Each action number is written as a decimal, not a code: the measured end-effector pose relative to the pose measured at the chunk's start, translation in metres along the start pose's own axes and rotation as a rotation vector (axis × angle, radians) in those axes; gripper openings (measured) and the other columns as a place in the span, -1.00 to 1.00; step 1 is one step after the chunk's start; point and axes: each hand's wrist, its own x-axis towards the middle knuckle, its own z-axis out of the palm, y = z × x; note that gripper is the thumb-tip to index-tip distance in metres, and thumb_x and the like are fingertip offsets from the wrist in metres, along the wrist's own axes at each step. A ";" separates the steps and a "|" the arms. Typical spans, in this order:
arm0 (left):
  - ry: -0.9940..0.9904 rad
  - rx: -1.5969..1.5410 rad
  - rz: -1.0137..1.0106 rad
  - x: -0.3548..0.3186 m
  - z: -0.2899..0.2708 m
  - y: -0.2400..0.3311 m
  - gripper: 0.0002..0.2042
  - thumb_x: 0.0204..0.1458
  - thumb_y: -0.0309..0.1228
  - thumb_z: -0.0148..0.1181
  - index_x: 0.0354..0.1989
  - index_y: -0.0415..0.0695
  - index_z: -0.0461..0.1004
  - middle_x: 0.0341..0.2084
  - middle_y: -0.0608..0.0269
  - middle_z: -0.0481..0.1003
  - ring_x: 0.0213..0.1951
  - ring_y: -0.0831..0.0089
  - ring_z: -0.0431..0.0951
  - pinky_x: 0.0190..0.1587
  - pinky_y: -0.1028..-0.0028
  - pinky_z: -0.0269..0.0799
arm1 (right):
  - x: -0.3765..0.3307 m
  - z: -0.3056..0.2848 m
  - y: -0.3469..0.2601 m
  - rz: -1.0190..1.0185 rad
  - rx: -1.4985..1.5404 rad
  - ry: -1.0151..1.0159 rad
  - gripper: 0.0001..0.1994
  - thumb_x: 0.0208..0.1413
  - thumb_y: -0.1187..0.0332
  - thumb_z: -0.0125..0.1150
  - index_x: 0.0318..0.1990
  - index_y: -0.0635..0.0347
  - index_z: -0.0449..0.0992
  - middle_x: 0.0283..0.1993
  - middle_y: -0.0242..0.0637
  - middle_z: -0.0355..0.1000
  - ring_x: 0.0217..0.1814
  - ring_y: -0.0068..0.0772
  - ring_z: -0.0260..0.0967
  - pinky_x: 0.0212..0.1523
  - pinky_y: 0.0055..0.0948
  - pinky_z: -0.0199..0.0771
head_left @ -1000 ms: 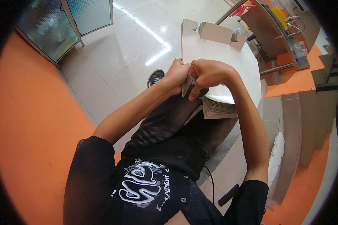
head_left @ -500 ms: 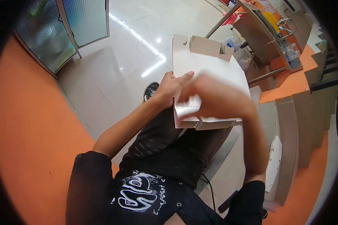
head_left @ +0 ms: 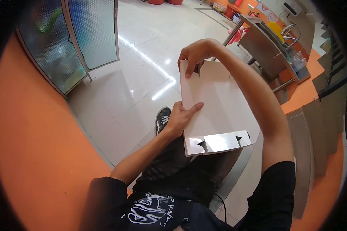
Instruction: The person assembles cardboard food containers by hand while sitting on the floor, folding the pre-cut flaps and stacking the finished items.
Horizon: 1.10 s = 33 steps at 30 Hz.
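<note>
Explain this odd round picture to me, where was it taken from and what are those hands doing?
The camera sits on a person's head and looks down through a fisheye lens, so straight edges bend. You see their own arms and dark trousers. Both bare hands hold a flat, unfolded pale cardboard box blank over the lap: the left hand grips its left edge, the right hand pinches the far top corner. Below lie a glossy white tiled floor and one black shoe.

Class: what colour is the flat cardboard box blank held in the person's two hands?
White, with glossy flaps at its near end; the cardboard box blank shows best in the head view.
</note>
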 end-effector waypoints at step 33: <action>-0.038 -0.065 -0.101 0.002 -0.010 -0.011 -0.71 0.11 -0.46 0.13 -0.03 -0.35 0.34 -0.25 0.09 0.51 -0.31 0.31 0.61 -0.28 0.35 0.60 | -0.005 0.161 0.015 -0.247 -0.857 1.229 -0.88 -0.05 0.51 0.08 -0.33 0.36 0.41 -0.44 -0.08 0.50 -0.31 -0.26 0.56 0.32 -0.36 0.27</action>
